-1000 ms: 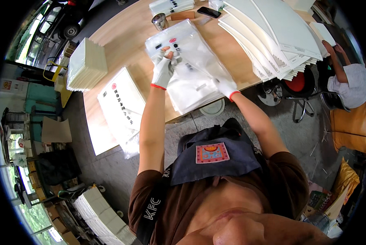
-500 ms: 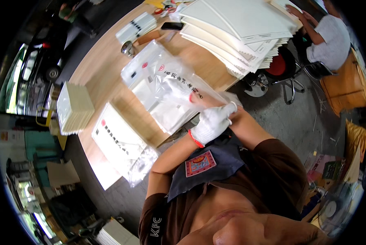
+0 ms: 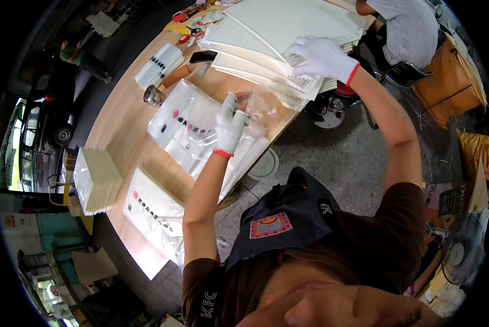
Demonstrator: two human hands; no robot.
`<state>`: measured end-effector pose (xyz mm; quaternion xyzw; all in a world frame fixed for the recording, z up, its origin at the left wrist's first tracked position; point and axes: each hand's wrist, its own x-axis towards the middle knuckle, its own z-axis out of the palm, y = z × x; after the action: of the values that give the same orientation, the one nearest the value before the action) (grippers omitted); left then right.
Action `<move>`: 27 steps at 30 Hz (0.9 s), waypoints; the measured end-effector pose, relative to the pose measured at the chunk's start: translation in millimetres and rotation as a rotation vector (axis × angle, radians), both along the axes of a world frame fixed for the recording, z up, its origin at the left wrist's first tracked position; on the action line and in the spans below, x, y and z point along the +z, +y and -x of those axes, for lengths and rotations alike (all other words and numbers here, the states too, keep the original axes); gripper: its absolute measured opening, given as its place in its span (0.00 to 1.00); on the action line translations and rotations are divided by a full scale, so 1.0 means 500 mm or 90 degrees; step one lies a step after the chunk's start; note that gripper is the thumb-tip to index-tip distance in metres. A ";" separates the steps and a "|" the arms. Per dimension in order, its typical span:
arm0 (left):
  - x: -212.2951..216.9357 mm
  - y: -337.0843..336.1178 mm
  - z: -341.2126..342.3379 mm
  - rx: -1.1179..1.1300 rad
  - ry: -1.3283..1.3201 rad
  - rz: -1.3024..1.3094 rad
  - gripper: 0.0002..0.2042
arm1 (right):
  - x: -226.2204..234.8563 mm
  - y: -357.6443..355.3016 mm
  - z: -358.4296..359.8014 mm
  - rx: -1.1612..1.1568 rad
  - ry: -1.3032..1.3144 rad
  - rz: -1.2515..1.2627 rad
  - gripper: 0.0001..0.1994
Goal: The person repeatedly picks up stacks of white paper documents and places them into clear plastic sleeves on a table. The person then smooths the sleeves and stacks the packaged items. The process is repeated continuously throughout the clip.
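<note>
My left hand (image 3: 231, 126), in a white knitted glove with a red cuff, is closed at the mouth of a clear plastic bag (image 3: 201, 117) with a red emblem and dark print. That bag lies on top of other clear bags and white sheets on the table. Farther right, my gloved right hand (image 3: 327, 59) reaches over a tall stack of white cards (image 3: 288, 24). Its fingers are stretched out and apart, resting at the stack's near right corner. The right palm's underside is hidden.
On the wooden table (image 3: 111, 120) are a filled bag (image 3: 154, 204), a white pile (image 3: 97, 177), a metal cup (image 3: 154, 96), a phone (image 3: 203, 56), bundled bags (image 3: 160, 65) and scissors (image 3: 195, 31). A seated person (image 3: 405, 30) is at the right, beside stools.
My right hand has moved from beside the left, over the bag, out to the card stack. My left hand has shifted left and up, staying at the bag's mouth. My view has turned slightly.
</note>
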<state>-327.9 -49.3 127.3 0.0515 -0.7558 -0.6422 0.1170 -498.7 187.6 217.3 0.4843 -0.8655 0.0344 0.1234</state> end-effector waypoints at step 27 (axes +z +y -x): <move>0.193 -0.027 -0.105 -0.060 -0.280 0.181 0.23 | -0.155 -0.032 -0.205 0.101 -0.753 0.663 0.24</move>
<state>-275.4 -62.5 224.0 0.1375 -0.8473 -0.5076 -0.0744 -396.0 171.8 139.8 0.3259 -0.6227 0.6955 -0.1494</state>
